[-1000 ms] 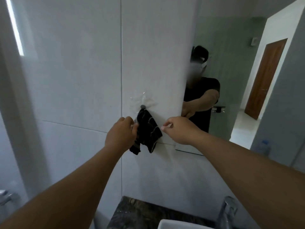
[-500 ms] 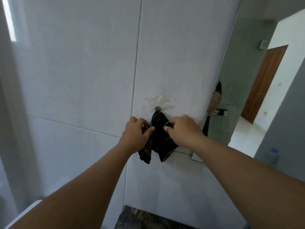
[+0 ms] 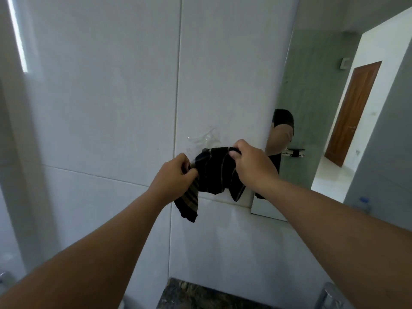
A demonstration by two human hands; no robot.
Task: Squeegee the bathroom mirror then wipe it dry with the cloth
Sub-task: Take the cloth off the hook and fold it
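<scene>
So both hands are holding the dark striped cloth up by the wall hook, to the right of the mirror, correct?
Not quite: the head view shows the left hand and right hand holding the dark striped cloth by the wall hook, but left of the mirror, not right.
</scene>
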